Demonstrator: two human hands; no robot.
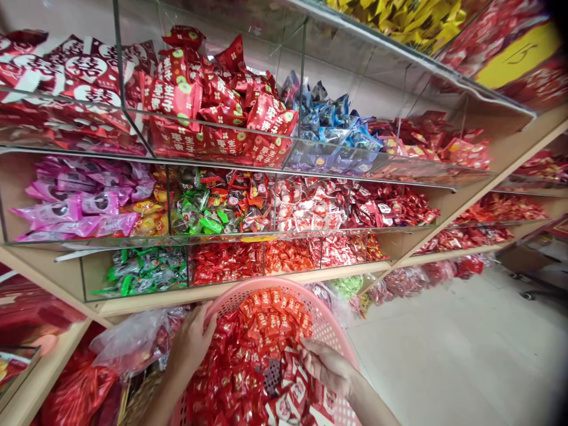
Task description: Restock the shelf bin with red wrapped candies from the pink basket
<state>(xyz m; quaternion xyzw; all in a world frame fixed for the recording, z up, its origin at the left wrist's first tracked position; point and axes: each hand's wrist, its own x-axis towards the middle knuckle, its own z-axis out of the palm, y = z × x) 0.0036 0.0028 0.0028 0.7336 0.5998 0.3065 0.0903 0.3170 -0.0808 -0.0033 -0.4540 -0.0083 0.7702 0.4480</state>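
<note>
A pink plastic basket (248, 294) is held at its rim by the left hand (193, 340), which is closed around the edge. The right hand (326, 367) is narrowed, its fingers (310, 355) curled down onto the red wrapped sweets (261, 355) heaped inside the basket; whether any are gripped cannot be told. A clear plastic bag (133, 340) lies just left of the basket, against a wooden shelf (146, 305). Above it, clear bins are ranked: green sweets (146, 272) and red sweets (224, 263) are seen lowest, pink packets (84, 204) higher, and red packets (217, 112) and blue packets (323, 118) on top. A tiled floor (444, 355) is seen to the right.
</note>
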